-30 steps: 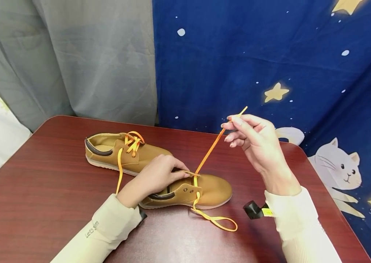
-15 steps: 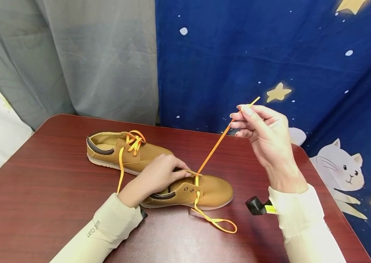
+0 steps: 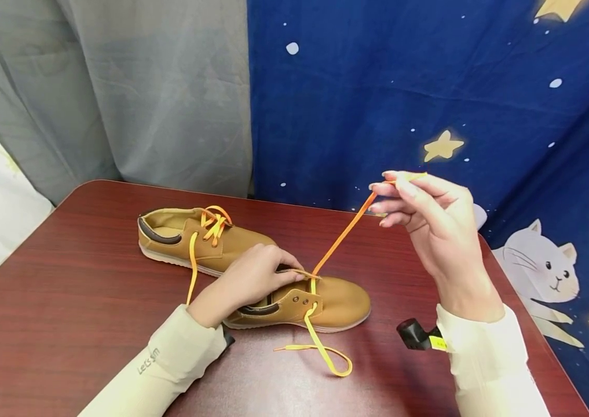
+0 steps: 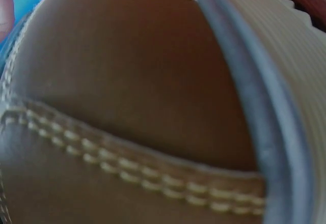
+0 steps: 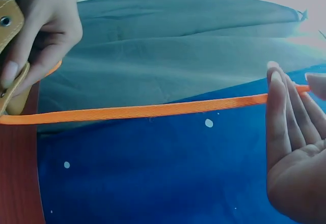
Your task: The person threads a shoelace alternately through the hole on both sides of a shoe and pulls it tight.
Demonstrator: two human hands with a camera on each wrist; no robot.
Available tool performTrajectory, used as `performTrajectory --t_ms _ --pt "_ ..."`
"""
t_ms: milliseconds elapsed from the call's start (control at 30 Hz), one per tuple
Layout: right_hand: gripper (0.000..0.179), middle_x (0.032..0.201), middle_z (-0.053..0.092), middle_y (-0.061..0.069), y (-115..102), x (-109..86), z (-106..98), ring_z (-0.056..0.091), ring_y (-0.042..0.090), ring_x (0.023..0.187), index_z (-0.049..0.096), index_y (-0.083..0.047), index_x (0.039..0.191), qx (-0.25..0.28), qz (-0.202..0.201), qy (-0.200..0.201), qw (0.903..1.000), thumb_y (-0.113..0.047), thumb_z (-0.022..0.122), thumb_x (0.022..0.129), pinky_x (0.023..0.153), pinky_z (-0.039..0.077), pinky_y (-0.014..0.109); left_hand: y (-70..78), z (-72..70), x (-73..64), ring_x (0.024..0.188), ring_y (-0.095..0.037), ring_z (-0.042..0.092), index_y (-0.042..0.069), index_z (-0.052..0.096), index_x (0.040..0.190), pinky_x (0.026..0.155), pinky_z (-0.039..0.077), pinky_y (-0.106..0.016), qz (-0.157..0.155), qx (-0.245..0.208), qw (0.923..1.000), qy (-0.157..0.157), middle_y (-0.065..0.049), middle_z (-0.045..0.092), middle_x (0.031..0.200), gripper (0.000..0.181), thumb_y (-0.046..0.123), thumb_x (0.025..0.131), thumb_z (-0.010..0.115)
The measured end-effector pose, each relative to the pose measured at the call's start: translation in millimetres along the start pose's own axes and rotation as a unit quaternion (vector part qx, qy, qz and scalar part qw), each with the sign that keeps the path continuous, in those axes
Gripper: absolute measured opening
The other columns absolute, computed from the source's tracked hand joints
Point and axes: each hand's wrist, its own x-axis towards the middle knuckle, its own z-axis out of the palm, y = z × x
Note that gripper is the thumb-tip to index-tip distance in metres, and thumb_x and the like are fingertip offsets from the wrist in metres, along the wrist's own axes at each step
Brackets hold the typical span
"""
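Observation:
A tan lace-up shoe lies on the table, its toe to the right. My left hand pinches a leather flap at the shoe's opening between thumb and fingers. My right hand, raised to the right, pinches an orange shoelace near its tip. That lace runs taut from the flap's far side in the right wrist view too. The lace's yellow other end hangs from the near eyelet and curls on the table. Only brown leather with stitching and the sole fill the left wrist view.
A second tan shoe with a tied-looking orange lace stands behind, partly hidden by my left hand. The reddish-brown table reaches back to grey and blue curtains. A black camera sits at my right wrist.
My right hand has moved right, rising and then dropping slightly, with the lace drawn out farther. The near lace end's loop has shifted, its tip swinging left. My left hand stays in place.

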Motion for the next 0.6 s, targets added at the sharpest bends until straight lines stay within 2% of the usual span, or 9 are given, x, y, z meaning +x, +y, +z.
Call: performTrajectory --t_ms 67,167,267,333,400,467,600 --pt "0.037 0.105 0.078 0.015 0.4 -6.5 -1.7 0.078 0.024 0.083 0.070 0.008 0.117 0.011 0.003 -0.038 0.9992 0.000 0.035 0.105 0.069 0.061 0.030 -0.3 -0.1 0.3 0.092 -0.007 0.069 0.023 0.079 0.105 0.084 0.055 -0.032 0.000 -0.012 0.9999 -0.011 0.010 0.077 0.096 0.015 0.028 0.092 0.075" --pt "0.044 0.108 0.077 0.017 1.5 -15.5 -2.5 0.078 0.026 0.086 0.069 0.010 0.118 0.031 0.014 -0.063 0.9974 -0.001 0.028 0.106 0.070 0.061 0.032 -1.1 -2.5 0.0 0.099 -0.010 0.068 0.019 0.076 0.112 0.090 0.055 -0.033 0.022 -0.022 0.9994 -0.011 0.006 0.076 0.105 0.025 0.024 0.088 0.079" --pt "0.039 0.104 0.078 0.014 2.4 -26.5 0.7 0.078 0.022 0.083 0.073 0.005 0.114 -0.016 0.018 -0.045 0.9987 0.004 0.035 0.104 0.068 0.061 0.030 0.0 -8.3 -1.8 0.096 -0.014 0.067 0.016 0.075 0.108 0.087 0.054 -0.032 0.057 -0.028 0.9978 0.019 0.002 0.073 0.104 0.026 0.018 0.083 0.083" --pt "0.033 0.101 0.079 0.014 4.0 -34.7 3.2 0.077 0.022 0.080 0.073 0.005 0.112 -0.045 0.020 -0.031 0.9983 0.013 0.044 0.099 0.066 0.061 0.030 2.5 -13.1 -3.4 0.087 -0.014 0.064 0.016 0.075 0.098 0.079 0.053 -0.028 0.071 -0.033 0.9960 0.041 0.002 0.070 0.095 0.019 0.015 0.081 0.084" --pt "0.033 0.100 0.079 0.013 7.8 -42.7 5.0 0.077 0.021 0.078 0.073 0.004 0.111 -0.075 0.023 -0.023 0.9966 0.019 0.049 0.094 0.066 0.060 0.030 5.1 -17.9 -5.4 0.076 -0.009 0.060 0.017 0.075 0.089 0.070 0.051 -0.024 0.077 -0.047 0.9949 0.046 0.004 0.067 0.085 0.012 0.014 0.081 0.084" --pt "0.034 0.099 0.079 0.014 13.2 -50.2 6.1 0.076 0.020 0.077 0.073 0.006 0.111 -0.083 0.027 -0.022 0.9959 0.022 0.052 0.090 0.067 0.059 0.030 7.3 -22.0 -7.0 0.070 -0.005 0.057 0.018 0.076 0.083 0.065 0.048 -0.021 0.076 -0.049 0.9954 0.031 0.007 0.068 0.079 0.008 0.015 0.083 0.083" --pt "0.035 0.097 0.080 0.009 21.7 -62.0 10.2 0.076 0.016 0.078 0.076 -0.002 0.110 -0.128 0.065 -0.007 0.9897 0.019 0.060 0.088 0.068 0.058 0.027 8.2 -22.5 -7.4 0.072 -0.001 0.057 0.019 0.079 0.083 0.067 0.048 -0.019 0.063 -0.035 0.9972 -0.022 0.011 0.073 0.078 0.005 0.019 0.087 0.079"
